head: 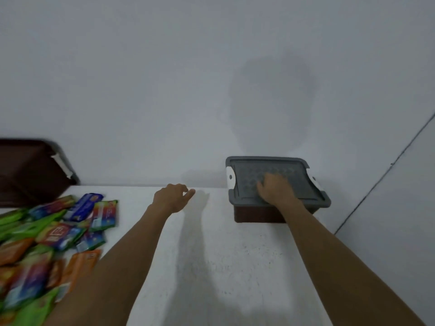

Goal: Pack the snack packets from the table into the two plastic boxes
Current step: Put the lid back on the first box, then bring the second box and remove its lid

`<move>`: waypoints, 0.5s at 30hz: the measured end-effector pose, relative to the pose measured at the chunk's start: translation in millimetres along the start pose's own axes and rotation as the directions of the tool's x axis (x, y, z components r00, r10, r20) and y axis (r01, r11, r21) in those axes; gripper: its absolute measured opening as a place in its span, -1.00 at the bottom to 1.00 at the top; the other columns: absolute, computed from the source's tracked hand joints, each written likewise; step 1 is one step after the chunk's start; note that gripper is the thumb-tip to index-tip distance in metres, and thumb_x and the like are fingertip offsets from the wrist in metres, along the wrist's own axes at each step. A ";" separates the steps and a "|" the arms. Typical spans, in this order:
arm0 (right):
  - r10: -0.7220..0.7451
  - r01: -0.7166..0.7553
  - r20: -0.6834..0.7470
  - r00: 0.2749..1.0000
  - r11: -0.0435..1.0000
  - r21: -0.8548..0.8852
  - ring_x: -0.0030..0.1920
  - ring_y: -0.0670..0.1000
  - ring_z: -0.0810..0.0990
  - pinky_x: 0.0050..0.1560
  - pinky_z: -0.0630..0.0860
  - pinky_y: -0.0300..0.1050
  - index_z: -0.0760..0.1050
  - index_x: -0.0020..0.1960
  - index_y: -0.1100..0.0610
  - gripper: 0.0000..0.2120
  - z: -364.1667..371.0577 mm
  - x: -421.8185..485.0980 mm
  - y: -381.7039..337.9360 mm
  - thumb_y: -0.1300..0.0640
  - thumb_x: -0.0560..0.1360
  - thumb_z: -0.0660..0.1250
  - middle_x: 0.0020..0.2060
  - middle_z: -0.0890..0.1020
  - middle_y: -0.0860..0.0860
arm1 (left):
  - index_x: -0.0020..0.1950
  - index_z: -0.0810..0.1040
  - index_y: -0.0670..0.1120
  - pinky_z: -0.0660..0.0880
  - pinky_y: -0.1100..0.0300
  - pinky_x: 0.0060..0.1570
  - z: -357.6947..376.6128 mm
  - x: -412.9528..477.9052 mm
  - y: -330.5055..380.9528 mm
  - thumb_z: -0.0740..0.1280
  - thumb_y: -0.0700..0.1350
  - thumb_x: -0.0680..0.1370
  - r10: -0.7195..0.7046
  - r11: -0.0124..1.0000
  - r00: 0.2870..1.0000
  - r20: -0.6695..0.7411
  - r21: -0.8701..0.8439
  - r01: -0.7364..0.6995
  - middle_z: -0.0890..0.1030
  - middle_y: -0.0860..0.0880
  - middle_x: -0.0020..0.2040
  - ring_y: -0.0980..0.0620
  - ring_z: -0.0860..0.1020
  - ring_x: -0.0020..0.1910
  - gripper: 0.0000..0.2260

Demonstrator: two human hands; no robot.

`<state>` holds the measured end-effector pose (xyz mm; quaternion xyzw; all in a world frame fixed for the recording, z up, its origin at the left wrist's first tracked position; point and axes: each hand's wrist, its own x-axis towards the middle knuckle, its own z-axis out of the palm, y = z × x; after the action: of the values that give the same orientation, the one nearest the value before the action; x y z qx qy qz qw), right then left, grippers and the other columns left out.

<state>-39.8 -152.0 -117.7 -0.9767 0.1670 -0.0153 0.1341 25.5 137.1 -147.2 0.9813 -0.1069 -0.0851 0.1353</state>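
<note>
A plastic box [256,214] with a dark red body and a grey lid [244,171] stands at the far right of the white table [211,243], against the wall. My right hand [274,188] lies flat on the lid with its fingers spread. My left hand [174,195] hovers over the far middle of the table, fingers loosely extended, holding nothing. A pile of several colourful snack packets [54,234], green, orange, blue and red, covers the table's left side. A second dark brown box [30,170] with a white clasp sits at the far left, partly cut off.
A plain pale wall [211,78] rises right behind the table. The table's right edge [334,234] drops off just beyond the lidded box. Bare white tabletop lies between my two arms.
</note>
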 end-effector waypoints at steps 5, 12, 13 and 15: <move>-0.119 0.115 0.043 0.992 0.990 0.081 0.33 0.20 0.42 0.31 0.33 0.00 0.37 0.39 0.22 -0.55 17.9 -11.7 -119.9 -0.04 0.63 0.11 0.32 0.49 0.21 | 0.36 0.46 0.05 0.42 0.05 0.14 -43.7 -23.6 -113.8 0.05 0.27 0.60 -0.101 0.992 0.994 -0.045 0.075 0.104 0.52 -0.09 0.30 -0.12 0.51 0.24 -0.52; -0.253 0.242 0.094 0.963 0.964 0.113 0.34 0.21 0.41 0.31 0.40 0.06 0.34 0.43 0.14 -0.51 53.9 -16.6 -298.0 -0.09 0.60 0.14 0.33 0.48 0.18 | 0.20 0.55 -0.06 0.45 0.00 0.11 -126.5 -51.8 -285.7 0.09 0.21 0.61 -0.239 0.959 0.945 -0.221 0.097 0.265 0.55 -0.16 0.21 -0.20 0.54 0.16 -0.56; -0.267 0.255 0.104 0.958 0.960 0.116 0.34 0.21 0.41 0.30 0.40 0.05 0.34 0.43 0.14 -0.52 57.9 -18.8 -322.0 -0.09 0.60 0.14 0.32 0.48 0.18 | 0.16 0.56 -0.06 0.45 -0.01 0.10 -135.8 -55.8 -309.5 0.10 0.22 0.60 -0.260 0.954 0.933 -0.247 0.085 0.288 0.56 -0.17 0.19 -0.22 0.54 0.14 -0.57; -0.300 0.285 0.127 0.945 0.951 0.123 0.34 0.20 0.40 0.30 0.39 0.04 0.33 0.43 0.14 -0.52 67.2 -21.3 -366.8 -0.09 0.61 0.13 0.33 0.47 0.18 | 0.13 0.56 -0.05 0.45 -0.03 0.11 -153.4 -63.9 -354.0 0.12 0.23 0.59 -0.309 0.938 0.903 -0.298 0.062 0.342 0.56 -0.17 0.16 -0.24 0.54 0.13 -0.58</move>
<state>63.3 205.4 -84.3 -0.9809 0.0089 0.0272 0.1923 60.2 522.9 -93.3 0.9933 0.0744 0.0414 0.0777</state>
